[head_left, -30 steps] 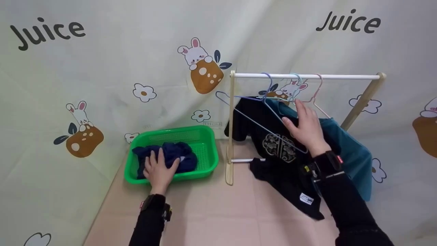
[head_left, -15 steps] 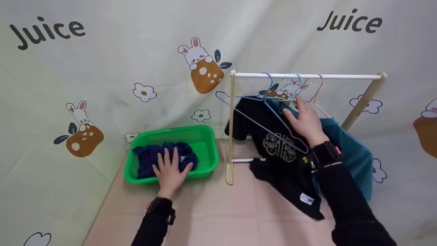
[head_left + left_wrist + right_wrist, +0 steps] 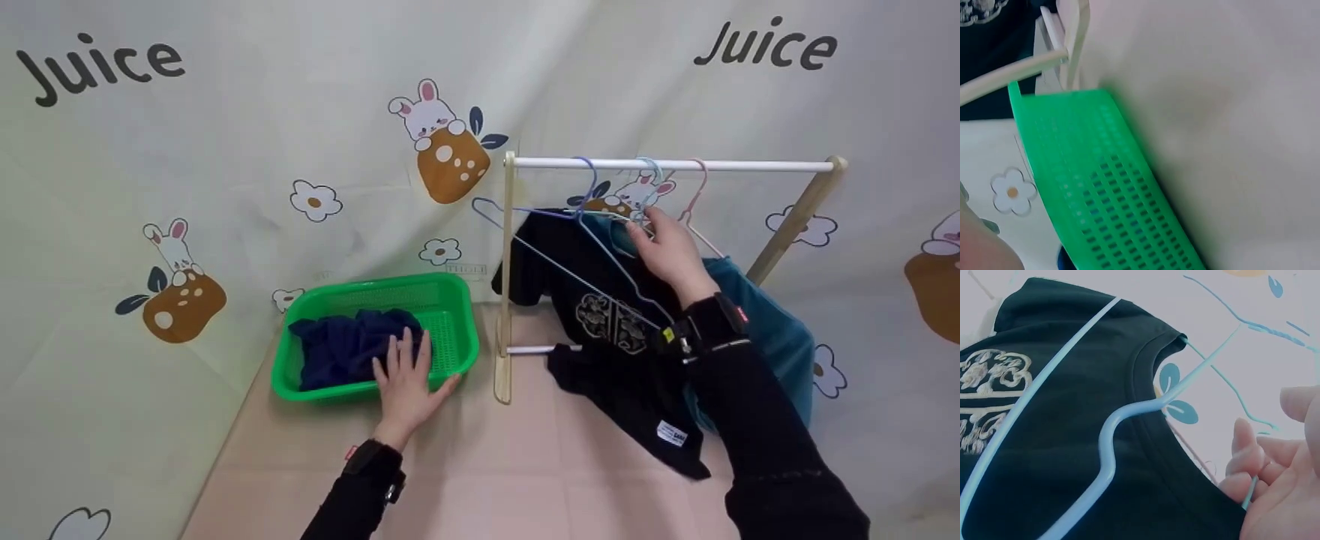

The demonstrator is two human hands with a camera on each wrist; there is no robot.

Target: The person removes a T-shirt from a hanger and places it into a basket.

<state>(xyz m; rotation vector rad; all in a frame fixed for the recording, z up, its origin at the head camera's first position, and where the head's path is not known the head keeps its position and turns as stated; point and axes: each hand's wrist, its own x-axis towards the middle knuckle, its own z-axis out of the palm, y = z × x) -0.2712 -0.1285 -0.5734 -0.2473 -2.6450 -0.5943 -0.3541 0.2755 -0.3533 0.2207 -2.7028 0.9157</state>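
Compared with half a second ago, the left hand is drifting toward three o'clock, uncovering more of the navy cloth and spreading its fingers wide over the six o'clock rim of the basket; whether it is touching the cloth, one cannot tell. The cloth is lying rumpled toward the basket's nine o'clock side, at eight o'clock in the head view. At three o'clock, the right hand, its thumb and forefinger wider apart earlier, is now gripping the mint hanger, which is holding the black shirt on the rack. The blue hanger is crossing that shirt's front.
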